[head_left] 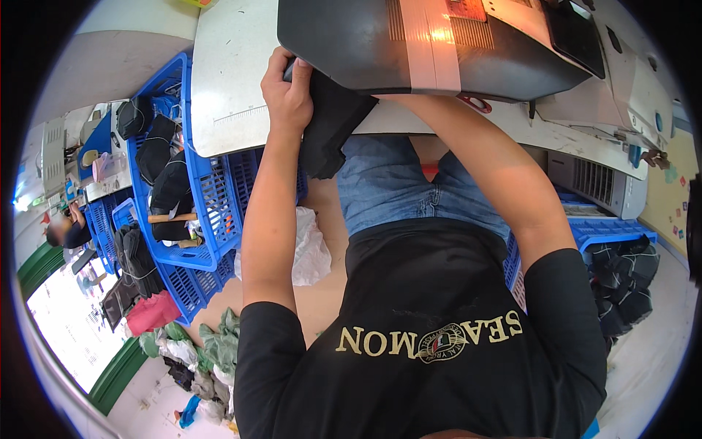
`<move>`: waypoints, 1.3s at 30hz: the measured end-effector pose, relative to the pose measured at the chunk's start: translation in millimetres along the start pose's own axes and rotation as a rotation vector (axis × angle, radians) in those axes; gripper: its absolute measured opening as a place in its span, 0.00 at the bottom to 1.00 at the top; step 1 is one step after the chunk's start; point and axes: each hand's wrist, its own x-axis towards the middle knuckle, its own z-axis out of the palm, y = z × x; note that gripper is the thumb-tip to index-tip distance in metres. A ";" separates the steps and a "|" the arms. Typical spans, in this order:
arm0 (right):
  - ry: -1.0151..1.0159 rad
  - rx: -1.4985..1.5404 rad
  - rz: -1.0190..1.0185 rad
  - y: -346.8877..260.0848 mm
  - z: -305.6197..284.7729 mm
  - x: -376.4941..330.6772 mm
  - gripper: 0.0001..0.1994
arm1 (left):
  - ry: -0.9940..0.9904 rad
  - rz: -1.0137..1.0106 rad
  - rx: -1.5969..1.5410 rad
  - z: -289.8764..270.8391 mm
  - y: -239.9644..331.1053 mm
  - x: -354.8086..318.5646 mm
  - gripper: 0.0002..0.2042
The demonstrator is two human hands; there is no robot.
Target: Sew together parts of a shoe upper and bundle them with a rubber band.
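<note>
Fabric, one dark folded piece (333,124), is hung over the near edge of the white table (234,88), its long axis running down toward the lap. Its upper end is gripped by the left hand (287,91), whose fingers (281,62) are curled shut around it under the grey machine head (409,44). The right hand is hidden behind that machine, so its fingers cannot be judged. Further left, two blue crates (197,197) of dark bundles are stacked.

right hand hidden behind the sewing machine (439,44) (top cut off), distant person (69,230) blurred
</note>
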 end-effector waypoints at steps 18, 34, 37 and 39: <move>0.498 0.606 -0.714 29.0 39.0 36.0 0.11 | 0.146 -0.531 -0.122 -5.7 18.5 -53.4 0.26; 0.149 0.558 -0.518 34.8 58.3 56.0 0.15 | 0.106 -0.929 -0.478 0.6 36.9 -118.8 0.22; 0.045 0.614 -0.518 18.7 48.1 55.5 0.16 | 0.204 -0.988 -0.602 20.7 35.4 -122.2 0.24; -0.148 0.964 -0.471 -24.6 19.4 20.7 0.20 | 0.246 -0.962 -0.569 15.1 30.3 -137.5 0.24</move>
